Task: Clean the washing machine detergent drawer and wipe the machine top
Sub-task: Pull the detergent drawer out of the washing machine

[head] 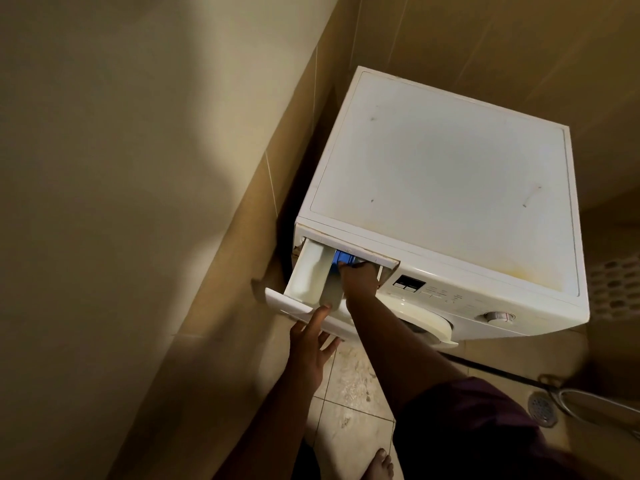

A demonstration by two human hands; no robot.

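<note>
A white front-loading washing machine (446, 174) stands in a tiled corner, its flat top marked with dark specks and a yellowish stain near the front right. Its detergent drawer (306, 271) is pulled far out at the front left, showing a white compartment and a blue insert (341, 259) at the back. My left hand (310, 344) holds the drawer's front panel from below, thumb on the top edge. My right hand (358, 278) reaches into the drawer's right side, fingertips pressing on the blue insert; its fingers are partly hidden inside.
A beige tiled wall runs close along the machine's left side and behind it. The control panel with display (408, 284) and dial (497, 317) faces me. A floor drain (542, 408) and hose lie at the lower right. My bare foot (379, 465) stands on the wet-looking floor tiles.
</note>
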